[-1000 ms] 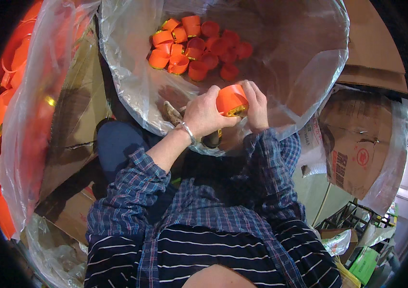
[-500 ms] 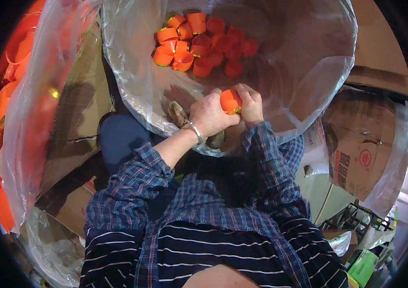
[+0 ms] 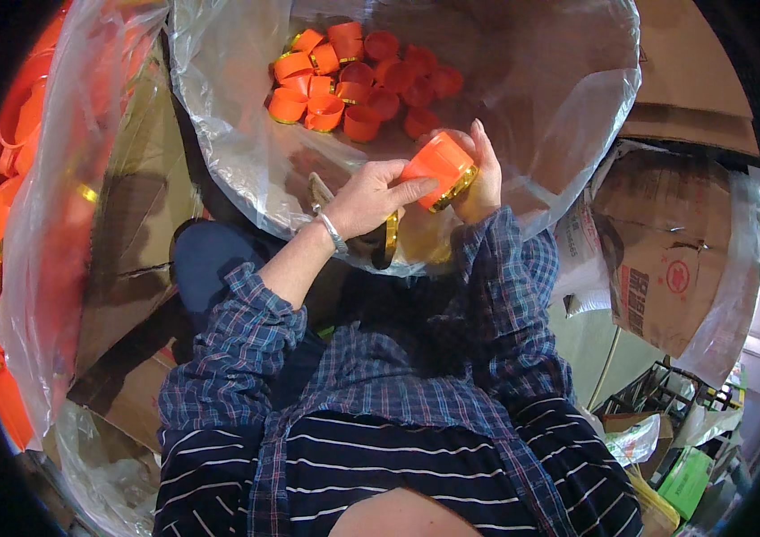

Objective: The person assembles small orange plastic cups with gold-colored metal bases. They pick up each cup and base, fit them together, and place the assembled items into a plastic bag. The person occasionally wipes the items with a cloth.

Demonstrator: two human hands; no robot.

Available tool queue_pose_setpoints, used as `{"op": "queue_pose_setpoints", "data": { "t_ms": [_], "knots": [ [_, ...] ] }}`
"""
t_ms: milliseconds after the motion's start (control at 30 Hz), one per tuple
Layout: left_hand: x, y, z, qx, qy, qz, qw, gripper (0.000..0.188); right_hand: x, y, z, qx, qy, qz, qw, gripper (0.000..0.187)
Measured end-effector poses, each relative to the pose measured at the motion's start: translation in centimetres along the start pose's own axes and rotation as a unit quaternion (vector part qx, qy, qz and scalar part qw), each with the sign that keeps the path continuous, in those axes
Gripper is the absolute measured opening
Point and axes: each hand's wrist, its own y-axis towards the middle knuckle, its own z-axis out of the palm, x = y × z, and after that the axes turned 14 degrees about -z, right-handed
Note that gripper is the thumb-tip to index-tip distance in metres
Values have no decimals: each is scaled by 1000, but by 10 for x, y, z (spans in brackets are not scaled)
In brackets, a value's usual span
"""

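Note:
An orange plastic cup [image 3: 435,159] with a shiny gold band [image 3: 456,188] round one end is tilted between my two hands, over the near side of a clear plastic bag. My left hand [image 3: 367,199] grips the cup's left side with thumb and fingers. Beneath that hand hangs a narrow gold strip [image 3: 391,238]; I cannot tell whether the fingers hold it. My right hand [image 3: 485,176] is closed round the cup's right side, its fingertips partly hidden behind it. Several similar orange cups [image 3: 361,123] lie in a heap farther inside the bag.
The clear bag [image 3: 568,148] spreads wide before me. At the left, more orange pieces [image 3: 6,199] show through plastic sheeting beside a cardboard flap [image 3: 134,210]. A cardboard box [image 3: 666,246] stands right, with a black crate [image 3: 657,389] and a green box [image 3: 686,481] below it.
The cup has turned, bringing its gold band into fuller sight. My left hand has shifted left and its thumb lies along the cup. A gold strip now shows below that hand.

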Motion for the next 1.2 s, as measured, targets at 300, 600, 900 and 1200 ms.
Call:
{"op": "queue_pose_setpoints", "data": {
  "t_ms": [300,600,900,1200],
  "knots": [
    [8,7,0,-98,20,44,994,38,-13,-39,36,-66,-45,-90,993,62],
    [12,9,-10,-145,-148,-39,978,59,-58,-28,51,-22,-461,-371,806,44],
    [10,16,-30,-366,-118,-16,923,40,-7,120,11,118,-429,-90,891,69],
    [-7,-8,-10,-195,-54,-65,977,14,-72,287,-153,134,-846,-67,512,56]
  ]
}}
